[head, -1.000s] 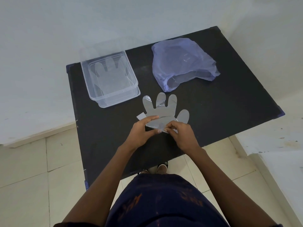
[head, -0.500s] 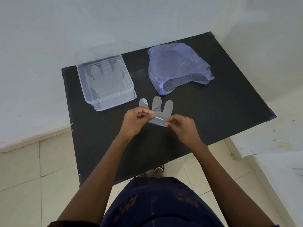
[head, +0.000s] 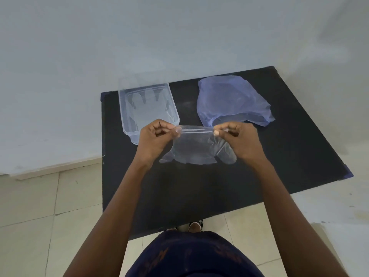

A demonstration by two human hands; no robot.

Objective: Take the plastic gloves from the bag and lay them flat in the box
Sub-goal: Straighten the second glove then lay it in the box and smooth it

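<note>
A clear plastic glove point(head: 196, 148) hangs in the air above the black table point(head: 279, 148), stretched by its cuff edge. My left hand point(head: 154, 136) pinches the cuff's left corner and my right hand point(head: 239, 139) pinches its right corner. The glove's fingers droop downward toward me. The clear plastic box point(head: 147, 108) stands at the table's far left, just beyond my left hand, with a flat glove lying inside it. The crumpled blue plastic bag point(head: 231, 100) lies at the far right, its opening facing me.
The table stands against a pale wall on its far and left sides. Tiled floor lies to the left and in front of the table. My feet show under the near edge. A white surface sits at the lower right.
The glove lay flat on the table with both hands at its cuff; both hands have lifted it off the table and pulled apart, so it now hangs stretched between them.
</note>
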